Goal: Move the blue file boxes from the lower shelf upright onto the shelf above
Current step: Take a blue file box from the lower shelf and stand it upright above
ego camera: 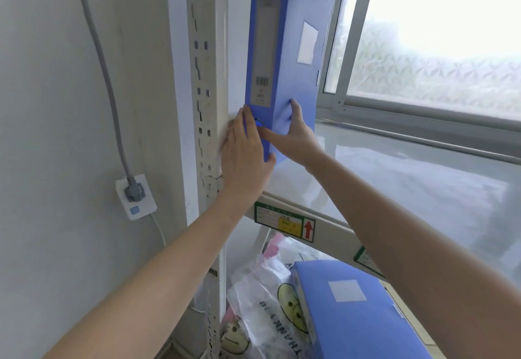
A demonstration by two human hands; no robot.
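Note:
A blue file box (293, 48) stands upright at the left end of the upper shelf (394, 183), spine facing me, close to the shelf post (205, 76). My left hand (245, 155) lies flat against the lower part of its spine and left edge. My right hand (293, 135) grips the box's bottom right side, thumb across the spine and fingers on the broad face. On the lower shelf a second blue file box (352, 310) lies flat, with a white label on top.
Clear plastic bags (267, 302) with smiley prints sit beside the flat box on the lower shelf. A wall socket (135, 195) with a grey cable is at the left. A window (437, 48) is behind the upper shelf.

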